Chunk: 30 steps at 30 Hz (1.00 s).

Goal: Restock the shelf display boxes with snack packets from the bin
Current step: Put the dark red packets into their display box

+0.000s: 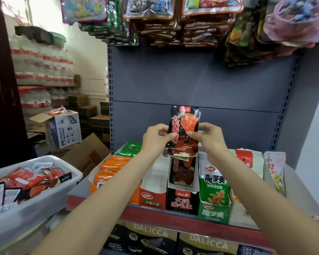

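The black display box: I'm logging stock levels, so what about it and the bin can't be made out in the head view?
- Black display box: packet count hidden by the black packet held in the left hand and right hand.
- White display box: interior hidden by its own walls.
- Bin: cut off by the left edge; packet print blurred.

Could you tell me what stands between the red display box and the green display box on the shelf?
The black cardboard display box, holding matching black packets, as the head view shows.
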Each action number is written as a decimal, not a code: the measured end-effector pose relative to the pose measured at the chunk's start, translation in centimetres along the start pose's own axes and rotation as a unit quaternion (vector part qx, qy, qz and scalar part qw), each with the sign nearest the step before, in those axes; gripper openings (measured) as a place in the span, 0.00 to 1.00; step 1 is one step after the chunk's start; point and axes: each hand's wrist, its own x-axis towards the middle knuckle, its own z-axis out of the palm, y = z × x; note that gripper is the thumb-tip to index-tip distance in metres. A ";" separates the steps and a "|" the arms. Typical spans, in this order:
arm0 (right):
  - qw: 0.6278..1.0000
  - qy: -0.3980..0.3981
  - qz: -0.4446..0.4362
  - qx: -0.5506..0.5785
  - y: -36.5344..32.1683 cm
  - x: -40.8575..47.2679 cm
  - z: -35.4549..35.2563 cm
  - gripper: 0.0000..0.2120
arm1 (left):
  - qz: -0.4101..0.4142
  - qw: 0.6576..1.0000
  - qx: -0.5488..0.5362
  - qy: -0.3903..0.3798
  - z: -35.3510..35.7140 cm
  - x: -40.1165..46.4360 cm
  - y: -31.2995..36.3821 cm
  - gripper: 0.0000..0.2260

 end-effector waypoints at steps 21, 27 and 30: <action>0.996 -0.076 -0.028 -0.027 0.0 4.0 -1.9 0.10 | 0.053 0.980 0.092 -0.170 1.8 1.6 -2.4 0.22; 0.993 -0.107 -0.004 -0.046 0.3 4.8 -1.9 0.14 | 0.097 0.969 0.190 -0.127 1.8 2.3 -3.4 0.15; 0.988 -0.132 -0.044 -0.070 0.4 5.1 -2.3 0.27 | 0.090 0.963 0.220 -0.128 2.5 2.5 -3.6 0.17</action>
